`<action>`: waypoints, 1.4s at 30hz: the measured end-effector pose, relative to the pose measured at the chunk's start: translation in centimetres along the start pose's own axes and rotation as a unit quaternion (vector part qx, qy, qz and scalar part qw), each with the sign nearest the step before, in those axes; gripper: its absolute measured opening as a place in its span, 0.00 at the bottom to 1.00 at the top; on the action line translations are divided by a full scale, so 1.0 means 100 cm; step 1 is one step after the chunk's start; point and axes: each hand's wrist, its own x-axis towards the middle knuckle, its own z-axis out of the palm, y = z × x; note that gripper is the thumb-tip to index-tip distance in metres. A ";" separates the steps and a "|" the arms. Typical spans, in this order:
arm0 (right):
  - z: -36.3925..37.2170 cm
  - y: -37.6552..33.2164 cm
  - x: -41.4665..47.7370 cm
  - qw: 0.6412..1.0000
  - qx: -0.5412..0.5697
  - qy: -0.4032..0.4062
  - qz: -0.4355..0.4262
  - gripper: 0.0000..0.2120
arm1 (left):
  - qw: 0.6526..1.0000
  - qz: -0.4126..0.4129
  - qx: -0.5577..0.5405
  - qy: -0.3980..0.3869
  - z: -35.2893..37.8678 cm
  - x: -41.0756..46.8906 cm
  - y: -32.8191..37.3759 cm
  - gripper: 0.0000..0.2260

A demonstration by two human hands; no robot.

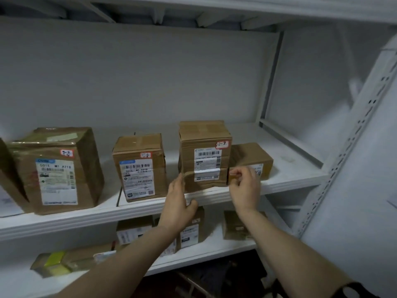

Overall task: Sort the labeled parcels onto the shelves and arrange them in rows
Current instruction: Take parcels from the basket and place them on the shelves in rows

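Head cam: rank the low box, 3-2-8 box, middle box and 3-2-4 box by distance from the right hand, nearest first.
1. Low box: right end of the row, directly behind the right hand.
2. 3-2-8 box: tall, just left of the hand.
3. Middle box: further left.
4. 3-2-4 box: far left.

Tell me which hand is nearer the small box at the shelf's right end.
Right. The right hand is just in front of the small box, at its left end; the left hand is farther left, at the tall box.
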 end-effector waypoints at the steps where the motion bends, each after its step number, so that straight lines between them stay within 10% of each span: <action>1: -0.005 0.007 0.012 0.999 -0.042 -0.001 -0.016 0.14 | 0.999 -0.031 -0.021 -0.001 0.003 0.006 0.004 0.31; 5: -0.017 0.027 0.051 0.966 -0.219 -0.123 -0.066 0.29 | 0.979 -0.153 -0.130 0.019 0.013 0.038 0.012 0.34; 11: -0.018 0.046 0.079 0.930 -0.246 -0.252 -0.109 0.21 | 0.963 -0.210 -0.164 0.044 0.030 0.059 0.013 0.31; 36: -0.082 0.083 0.038 0.949 -0.275 -0.151 -0.030 0.38 | 0.971 -0.233 -0.025 0.037 0.068 0.032 0.041 0.28; 42: -0.129 0.091 -0.074 0.944 -0.289 -0.106 0.120 0.37 | 0.984 -0.111 0.008 -0.142 0.081 -0.026 0.044 0.21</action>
